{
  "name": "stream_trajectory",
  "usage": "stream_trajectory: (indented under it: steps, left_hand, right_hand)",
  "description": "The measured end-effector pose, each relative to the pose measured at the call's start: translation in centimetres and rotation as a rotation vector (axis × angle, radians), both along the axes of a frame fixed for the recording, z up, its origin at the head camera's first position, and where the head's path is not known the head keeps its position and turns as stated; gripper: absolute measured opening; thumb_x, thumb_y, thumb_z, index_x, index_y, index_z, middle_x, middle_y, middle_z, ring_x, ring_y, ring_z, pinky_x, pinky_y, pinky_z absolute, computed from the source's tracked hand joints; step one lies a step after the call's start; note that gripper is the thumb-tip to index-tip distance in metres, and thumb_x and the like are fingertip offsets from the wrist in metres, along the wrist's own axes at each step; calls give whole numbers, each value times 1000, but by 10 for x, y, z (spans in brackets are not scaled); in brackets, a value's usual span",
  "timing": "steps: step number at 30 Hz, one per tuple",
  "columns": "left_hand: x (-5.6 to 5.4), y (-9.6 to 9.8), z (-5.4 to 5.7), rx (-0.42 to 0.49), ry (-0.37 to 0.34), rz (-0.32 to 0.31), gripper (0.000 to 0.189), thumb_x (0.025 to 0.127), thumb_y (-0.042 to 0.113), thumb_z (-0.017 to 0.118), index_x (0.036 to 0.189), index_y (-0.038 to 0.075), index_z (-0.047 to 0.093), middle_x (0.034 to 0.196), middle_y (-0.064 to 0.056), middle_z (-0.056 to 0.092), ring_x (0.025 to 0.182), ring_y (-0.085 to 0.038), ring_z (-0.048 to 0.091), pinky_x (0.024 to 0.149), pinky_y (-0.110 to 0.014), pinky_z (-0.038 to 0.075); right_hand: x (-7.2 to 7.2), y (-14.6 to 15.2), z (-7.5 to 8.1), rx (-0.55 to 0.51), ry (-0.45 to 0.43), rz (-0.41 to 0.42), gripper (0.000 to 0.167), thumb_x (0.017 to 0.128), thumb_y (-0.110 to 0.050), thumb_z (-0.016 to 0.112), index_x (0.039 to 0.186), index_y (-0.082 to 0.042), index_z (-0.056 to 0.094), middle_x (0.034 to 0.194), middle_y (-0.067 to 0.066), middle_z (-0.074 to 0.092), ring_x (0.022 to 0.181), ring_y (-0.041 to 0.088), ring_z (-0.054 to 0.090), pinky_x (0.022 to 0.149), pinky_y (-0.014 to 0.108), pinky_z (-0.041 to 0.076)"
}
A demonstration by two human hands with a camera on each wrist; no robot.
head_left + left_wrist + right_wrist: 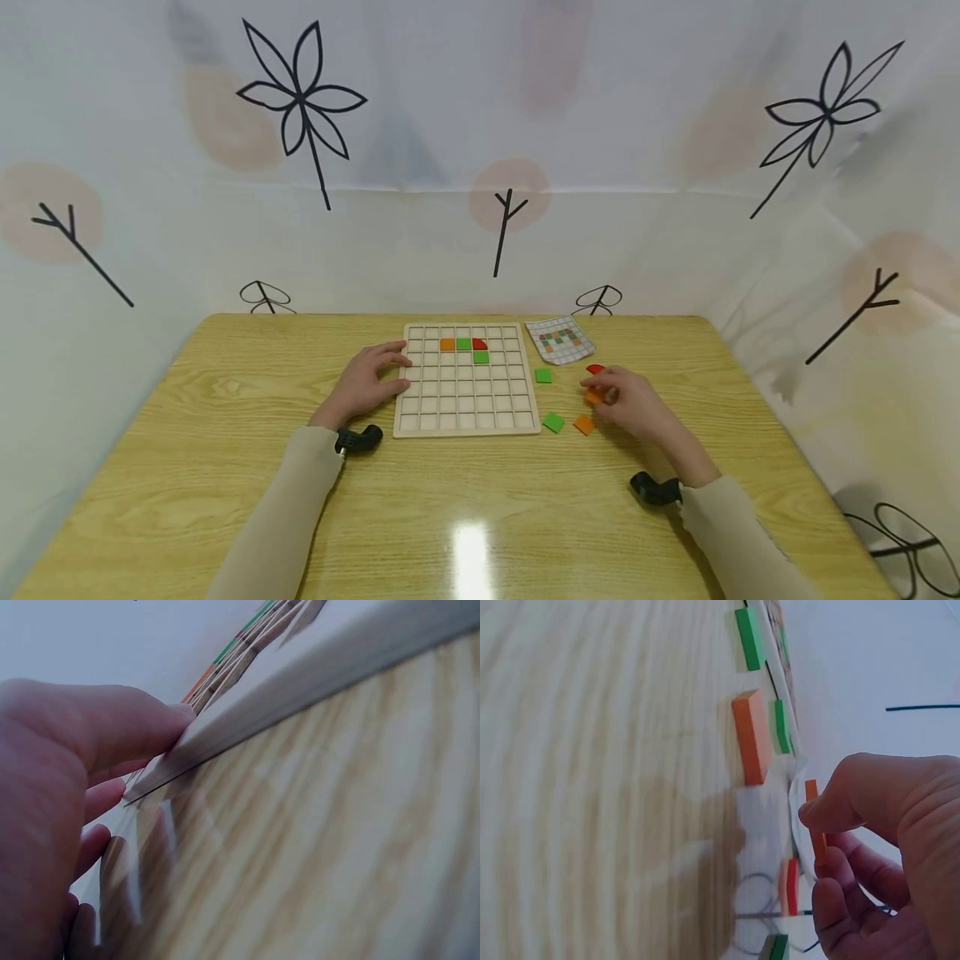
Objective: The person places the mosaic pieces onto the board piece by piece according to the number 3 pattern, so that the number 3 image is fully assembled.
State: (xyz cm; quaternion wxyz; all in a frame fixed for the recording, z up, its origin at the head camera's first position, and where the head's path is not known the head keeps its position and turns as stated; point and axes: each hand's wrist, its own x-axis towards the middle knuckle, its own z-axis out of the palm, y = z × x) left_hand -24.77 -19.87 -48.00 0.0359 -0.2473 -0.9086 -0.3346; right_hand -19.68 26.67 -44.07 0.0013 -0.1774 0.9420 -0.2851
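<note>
My right hand (628, 403) pinches an orange square tile (820, 846) between thumb and fingertips, held off the table in the right wrist view. Just past its fingers lies a red quarter-round tile (596, 368). Another orange tile (583, 425) and two green tiles, one nearer (553, 422) and one farther (543, 376), lie between that hand and the board. At the left edge of the pale gridded board (465, 423), my left hand (367, 382) rests with fingers spread and its thumb against the rim. An orange, a red and two green tiles sit in the board's upper cells.
A paper pattern card (561, 342) with a coloured grid lies at the board's far right corner, slightly curled. The wooden table (420, 517) ends at a patterned cloth backdrop (420, 242). In the right wrist view, a green piece (778, 948) shows at the bottom edge.
</note>
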Motion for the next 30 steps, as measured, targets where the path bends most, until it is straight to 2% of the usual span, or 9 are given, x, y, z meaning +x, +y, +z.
stream_trajectory:
  steps: [4,9,17,22,30]
  left_hand:
    - [0,1,-1,14,-14,8,30,92,27,72,119,13,70,152,-8,45,139,-35,37,112,-58,26]
    - [-1,2,0,12,-18,11,29,92,27,72,118,14,70,152,-7,45,139,-34,37,112,-57,27]
    - [0,2,1,4,-13,8,31,92,27,71,119,13,70,153,-8,44,139,-35,36,112,-58,27]
    - [0,0,1,5,-19,8,31,92,27,71,120,12,69,153,-6,44,140,-34,36,113,-57,26]
    - [1,0,2,9,-22,7,30,92,26,71,119,12,70,153,-7,44,139,-34,37,112,-57,27]
  right_hand:
    - [-1,-5,1,-17,22,12,36,78,4,73,113,-3,73,105,10,62,76,18,53,60,28,48]
    - [-3,-12,0,-26,45,21,31,78,3,74,108,-3,75,111,11,62,82,20,56,68,32,51]
    - [-8,-30,0,-25,50,68,29,80,0,72,109,-3,75,111,10,62,89,22,56,71,36,50]
    - [-13,-46,1,-28,65,100,27,81,-2,71,108,-4,75,108,7,62,85,21,54,68,34,47]
    - [-23,-71,-1,-92,14,118,28,84,0,68,111,-3,74,112,6,63,88,20,57,74,35,50]
